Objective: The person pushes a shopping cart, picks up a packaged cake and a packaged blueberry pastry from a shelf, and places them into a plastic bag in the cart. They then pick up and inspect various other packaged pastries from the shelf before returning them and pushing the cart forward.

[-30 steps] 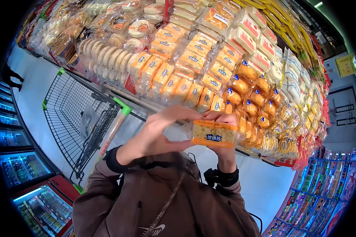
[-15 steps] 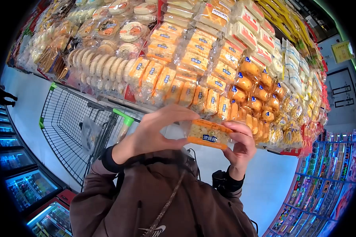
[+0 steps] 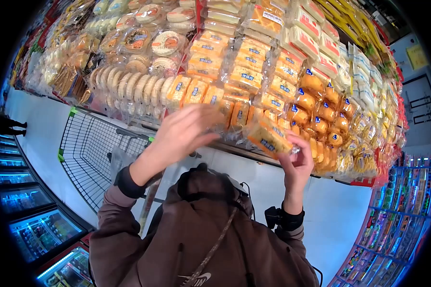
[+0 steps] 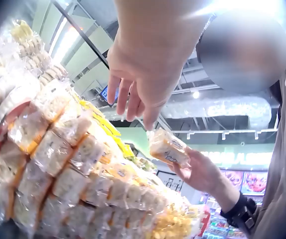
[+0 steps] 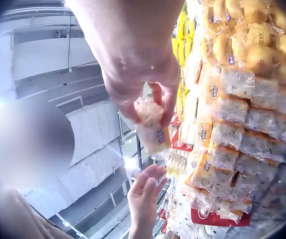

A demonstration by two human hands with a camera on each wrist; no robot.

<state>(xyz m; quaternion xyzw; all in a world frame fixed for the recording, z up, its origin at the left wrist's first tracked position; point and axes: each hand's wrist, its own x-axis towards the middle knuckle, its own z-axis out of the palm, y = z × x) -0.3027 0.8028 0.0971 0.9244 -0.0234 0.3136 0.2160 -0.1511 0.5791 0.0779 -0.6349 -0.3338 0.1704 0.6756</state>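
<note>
An orange-and-clear wrapped snack pack [image 3: 269, 136] hangs tilted from my right hand [image 3: 298, 160], which pinches its near end between thumb and fingers. The right wrist view shows the same pack [image 5: 153, 130] gripped under my right hand [image 5: 135, 74]. My left hand [image 3: 183, 131] is off the pack, to its left in the head view, fingers extended and slightly blurred. In the left wrist view my left hand [image 4: 145, 69] holds nothing, and the pack [image 4: 169, 149] is beyond its fingertips. Rows of similar packs [image 3: 246, 79] lie behind both hands.
A wire shopping cart [image 3: 88, 153] stands at the left. The sloping display also holds round wrapped cakes [image 3: 167, 43], small brown buns [image 3: 299, 115] and white-and-red packs [image 3: 305, 40]. Lit coolers [image 3: 43, 232] line the lower left; shelves [image 3: 392, 229] stand at the right.
My left hand has let go of the pack and moved left and up toward the display. My right hand has shifted its grip to the pack's end, and the pack has turned to a steeper tilt.
</note>
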